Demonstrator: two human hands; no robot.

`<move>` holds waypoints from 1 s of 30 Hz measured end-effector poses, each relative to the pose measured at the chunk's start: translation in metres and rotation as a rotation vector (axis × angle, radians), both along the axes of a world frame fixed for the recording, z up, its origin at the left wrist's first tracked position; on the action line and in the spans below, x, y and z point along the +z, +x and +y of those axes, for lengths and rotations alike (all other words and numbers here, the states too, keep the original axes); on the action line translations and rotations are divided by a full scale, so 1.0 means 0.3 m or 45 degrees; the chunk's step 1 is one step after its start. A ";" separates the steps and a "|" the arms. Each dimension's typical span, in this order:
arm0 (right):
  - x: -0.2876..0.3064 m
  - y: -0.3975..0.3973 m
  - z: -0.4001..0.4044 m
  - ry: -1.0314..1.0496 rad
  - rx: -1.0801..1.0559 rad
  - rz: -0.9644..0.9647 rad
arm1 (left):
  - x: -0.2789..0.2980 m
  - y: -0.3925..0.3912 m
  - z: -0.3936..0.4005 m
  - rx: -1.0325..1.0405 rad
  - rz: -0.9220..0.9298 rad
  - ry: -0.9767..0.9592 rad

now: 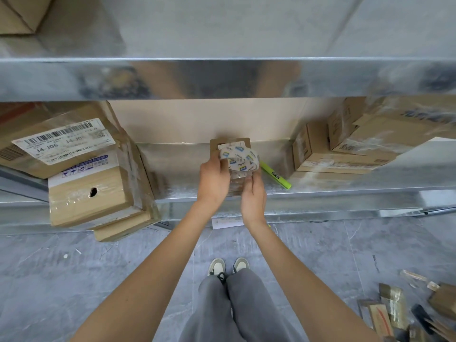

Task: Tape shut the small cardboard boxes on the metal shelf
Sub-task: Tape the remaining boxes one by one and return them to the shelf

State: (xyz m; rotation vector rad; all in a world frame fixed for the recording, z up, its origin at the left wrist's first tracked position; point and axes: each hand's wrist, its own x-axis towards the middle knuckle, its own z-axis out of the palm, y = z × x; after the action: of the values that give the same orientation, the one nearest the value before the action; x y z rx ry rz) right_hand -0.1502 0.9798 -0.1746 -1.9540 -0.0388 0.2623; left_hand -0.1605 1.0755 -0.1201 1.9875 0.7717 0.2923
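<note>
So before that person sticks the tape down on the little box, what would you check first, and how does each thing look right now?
1. Tape roll in hand: ok, the left hand grips it.
2. Free end of tape pulled out: cannot tell; the right hand is at a clear strip below the roll, blurred.
3. Small box within reach: ok, right behind the hands on the metal shelf.
4. Box flaps closed: cannot tell, roll covers the top.
5. Green marker out of the way: ok, lying to the right of the box.
</note>
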 end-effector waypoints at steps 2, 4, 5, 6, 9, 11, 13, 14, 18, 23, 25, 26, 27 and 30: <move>0.003 0.015 -0.012 -0.172 0.176 -0.219 | -0.007 -0.004 0.007 0.038 -0.010 -0.035; -0.001 0.030 -0.036 -0.352 0.318 -0.391 | -0.014 -0.005 0.004 0.050 -0.026 -0.046; -0.005 0.038 -0.049 -0.458 0.359 -0.451 | -0.016 -0.004 0.001 0.039 -0.031 -0.058; -0.008 0.043 -0.060 -0.575 0.391 -0.498 | -0.018 -0.003 -0.002 0.023 -0.033 -0.070; -0.017 0.055 -0.080 -0.799 0.455 -0.585 | -0.013 -0.005 -0.008 -0.003 -0.025 -0.071; -0.020 0.058 -0.082 -0.837 0.466 -0.569 | 0.001 -0.017 -0.005 -0.001 -0.086 -0.055; -0.022 0.060 -0.084 -0.870 0.469 -0.548 | 0.012 -0.035 0.024 0.046 -0.142 -0.022; -0.023 0.061 -0.085 -0.888 0.472 -0.549 | 0.013 -0.047 0.048 0.082 -0.135 -0.002; -0.022 0.067 -0.088 -0.914 0.500 -0.556 | -0.005 -0.103 0.148 0.184 -0.016 0.025; -0.021 0.072 -0.088 -0.955 0.537 -0.552 | -0.041 -0.129 0.188 0.204 0.151 0.108; -0.020 0.072 -0.088 -0.963 0.541 -0.552 | -0.044 -0.118 0.199 0.202 0.189 0.133; -0.020 0.072 -0.088 -0.965 0.541 -0.554 | -0.044 -0.113 0.206 0.188 0.209 0.143; -0.020 0.073 -0.088 -0.966 0.541 -0.554 | -0.045 -0.109 0.215 0.171 0.232 0.159; -0.021 0.073 -0.090 -0.964 0.536 -0.549 | -0.054 -0.119 0.238 0.123 0.302 0.269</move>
State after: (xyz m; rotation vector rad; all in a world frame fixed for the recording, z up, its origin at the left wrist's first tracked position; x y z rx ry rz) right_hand -0.1282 0.9527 -0.1809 -2.7166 -0.7301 0.1280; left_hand -0.1962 1.1469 -0.1362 2.2137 1.0252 0.2035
